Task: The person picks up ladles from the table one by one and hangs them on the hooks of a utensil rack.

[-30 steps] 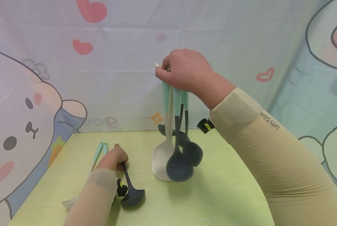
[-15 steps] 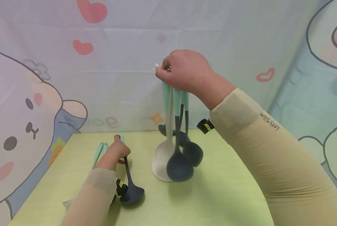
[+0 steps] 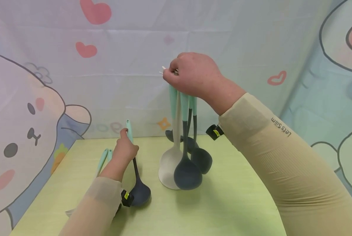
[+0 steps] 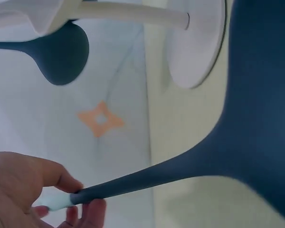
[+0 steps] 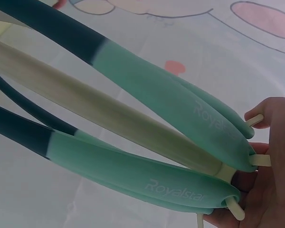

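My left hand (image 3: pixel 125 150) pinches a dark ladle (image 3: pixel 141 194) where its mint handle meets the dark shaft. The ladle tilts with its bowl down; I cannot tell whether the bowl touches the table. My right hand (image 3: pixel 196 72) grips the top of a white utensil stand (image 5: pixel 99 102), its fingers among the short hooks. From those hooks hang several mint-handled utensils, among them a dark ladle (image 3: pixel 187 175) in front, a dark utensil (image 3: pixel 201 160) at the right and a white utensil (image 3: pixel 170 157) at the left. The stand's round white base (image 4: pixel 194 61) rests on the table.
More utensils with mint handles (image 3: pixel 102 159) lie on the pale green table (image 3: pixel 229 203) left of the stand, partly hidden under my left forearm. Behind the table hangs a cartoon-printed cloth (image 3: pixel 134 88).
My left hand has risen and moved slightly right with the ladle, whose handle now stands more upright, its tip above the table's back edge. The right hand stays at the stand's top.
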Demonstrator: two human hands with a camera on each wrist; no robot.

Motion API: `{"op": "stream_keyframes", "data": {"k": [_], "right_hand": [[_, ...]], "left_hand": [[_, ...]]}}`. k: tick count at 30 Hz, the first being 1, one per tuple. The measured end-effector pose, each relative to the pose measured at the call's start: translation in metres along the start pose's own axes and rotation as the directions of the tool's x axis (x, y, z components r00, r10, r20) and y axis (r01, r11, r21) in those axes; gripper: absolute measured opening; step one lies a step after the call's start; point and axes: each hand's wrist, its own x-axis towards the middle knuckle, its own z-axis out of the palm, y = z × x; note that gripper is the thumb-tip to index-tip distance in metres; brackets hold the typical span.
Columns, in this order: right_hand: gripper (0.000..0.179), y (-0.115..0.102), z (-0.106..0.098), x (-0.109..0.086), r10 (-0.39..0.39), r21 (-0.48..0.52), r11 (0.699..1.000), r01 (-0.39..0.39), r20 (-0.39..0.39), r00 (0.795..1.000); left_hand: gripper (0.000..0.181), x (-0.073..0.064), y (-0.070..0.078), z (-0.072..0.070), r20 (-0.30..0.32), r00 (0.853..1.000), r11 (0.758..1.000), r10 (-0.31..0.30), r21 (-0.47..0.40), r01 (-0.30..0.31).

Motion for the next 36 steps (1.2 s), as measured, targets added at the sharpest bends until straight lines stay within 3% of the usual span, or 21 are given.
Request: {"op": "stream_keyframes", "data": {"k": [6, 11, 16, 21, 30, 33, 36], "right_hand": [[0.043, 0.002, 0.0, 0.0, -0.007, 0.0, 1.0, 0.007, -0.015, 1.0], [0.044, 0.003, 0.002, -0.001, -0.015, 0.005, 1.0, 0.015, -0.028, 0.999], [0.043, 0.006, 0.005, -0.003, -0.02, 0.018, 1.0, 0.021, -0.075, 0.997], [0.04, 0.011, 0.01, -0.004, -0.022, 0.041, 0.999, 0.028, -0.138, 0.99], [0.027, 0.013, 0.016, -0.006, -0.023, 0.058, 0.998, 0.034, -0.187, 0.982], [0.027, 0.012, 0.016, -0.006, -0.028, 0.058, 0.998, 0.039, -0.187, 0.982], [0.027, 0.012, 0.016, -0.006, -0.029, 0.054, 0.998, 0.039, -0.179, 0.983]], "left_hand": [[0.085, -0.006, 0.015, -0.002, -0.079, 0.992, 0.993, 0.101, -0.053, -0.105], [0.08, -0.014, 0.028, -0.004, -0.149, 0.965, 0.97, 0.216, -0.076, -0.229], [0.076, -0.029, 0.047, -0.013, -0.205, 0.921, 0.926, 0.332, -0.116, -0.36], [0.075, -0.044, 0.067, -0.018, -0.257, 0.877, 0.869, 0.406, -0.188, -0.457], [0.066, -0.068, 0.09, -0.02, -0.384, 0.767, 0.739, 0.514, -0.256, -0.623], [0.064, -0.073, 0.094, -0.022, -0.41, 0.746, 0.705, 0.525, -0.281, -0.651], [0.063, -0.076, 0.097, -0.022, -0.423, 0.731, 0.685, 0.536, -0.287, -0.669]]}}
